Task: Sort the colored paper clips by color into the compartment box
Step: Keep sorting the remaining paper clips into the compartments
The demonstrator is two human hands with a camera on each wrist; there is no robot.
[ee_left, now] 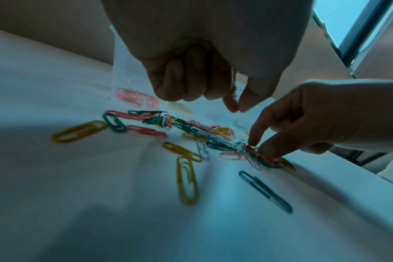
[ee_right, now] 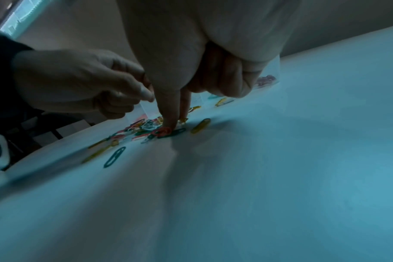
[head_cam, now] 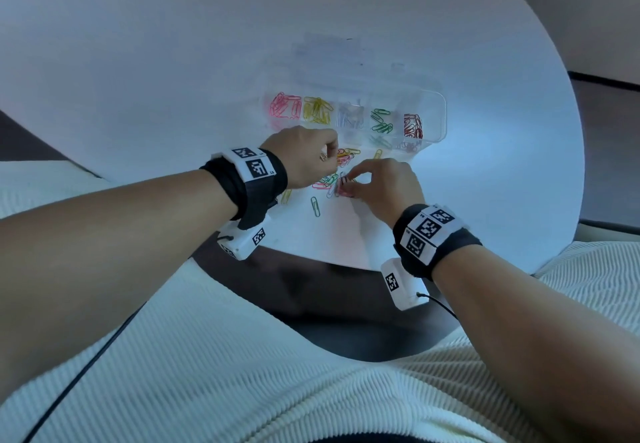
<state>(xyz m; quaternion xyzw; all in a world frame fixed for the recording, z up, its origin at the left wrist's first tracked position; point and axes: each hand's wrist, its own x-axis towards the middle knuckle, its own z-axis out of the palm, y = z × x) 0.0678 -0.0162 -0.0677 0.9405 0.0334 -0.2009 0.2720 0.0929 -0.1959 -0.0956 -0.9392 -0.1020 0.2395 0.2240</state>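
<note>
- Sorting partly done: clear compartment box [head_cam: 437,120] at the far side of the white tabletop [head_cam: 138,61], lid open behind it.
- Inside, from left to right: pink clips [head_cam: 284,105], yellow clips [head_cam: 317,110], pale clips [head_cam: 350,115], green clips [head_cam: 381,120], red clips [head_cam: 412,125]. One color in each space.
- Near the box, a loose pile of mixed clips [ee_left: 191,129] not yet sorted, with a few lying apart, like a yellow clip [ee_left: 187,180] and a green clip [ee_left: 266,191].
- Right hand [head_cam: 384,188] down on the near right end of the pile, first finger and thumb tips pinching at a red clip [ee_right: 162,131] tangled with a green one. Grip looks almost together on it, clip not lifted.
- Left hand [head_cam: 301,162] above the far left of the pile, fingers curled in, thumb and first finger tips close together. Nothing clearly held there; hard to tell.
- Step in hand, by the look of it: picking out one red clip.
- Next move likely calls for pulling the red clip free of the tangle, then a lift over to the far right space with the other reds.
</note>
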